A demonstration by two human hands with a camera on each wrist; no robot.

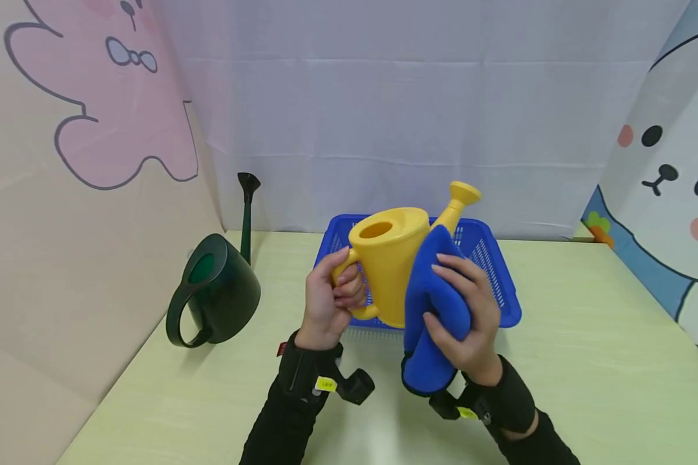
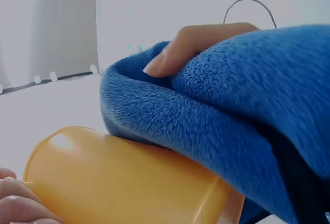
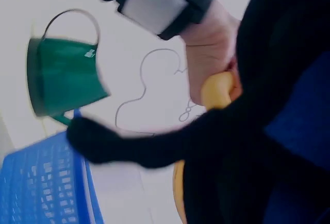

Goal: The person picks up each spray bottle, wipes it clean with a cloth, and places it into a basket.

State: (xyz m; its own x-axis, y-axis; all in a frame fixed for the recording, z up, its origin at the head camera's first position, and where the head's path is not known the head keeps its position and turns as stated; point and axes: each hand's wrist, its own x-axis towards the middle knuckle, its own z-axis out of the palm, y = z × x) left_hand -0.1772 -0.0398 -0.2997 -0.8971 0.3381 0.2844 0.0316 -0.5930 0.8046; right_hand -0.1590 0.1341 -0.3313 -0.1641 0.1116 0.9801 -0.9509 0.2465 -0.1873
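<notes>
A yellow watering can (image 1: 392,268) is held up in front of the blue basket, its spout pointing up to the right. My left hand (image 1: 333,300) grips its handle, fingers curled round. In my right hand (image 1: 471,316) is a folded blue plush cloth (image 1: 433,310) with black edging, pressed against the can's right side near the spout. The left wrist view shows the fuzzy cloth (image 2: 154,105) lying along the yellow can body (image 2: 118,177). Dark edging and cloth fill much of the right wrist view and hide most of the can there.
A blue mesh basket (image 1: 503,284) stands on the pale table (image 1: 587,336) behind the can. To the left stands a dark green watering can (image 1: 227,297) with a tall spout, close to the left wall panel (image 1: 52,271). A white curtain (image 1: 349,123) hangs at the back.
</notes>
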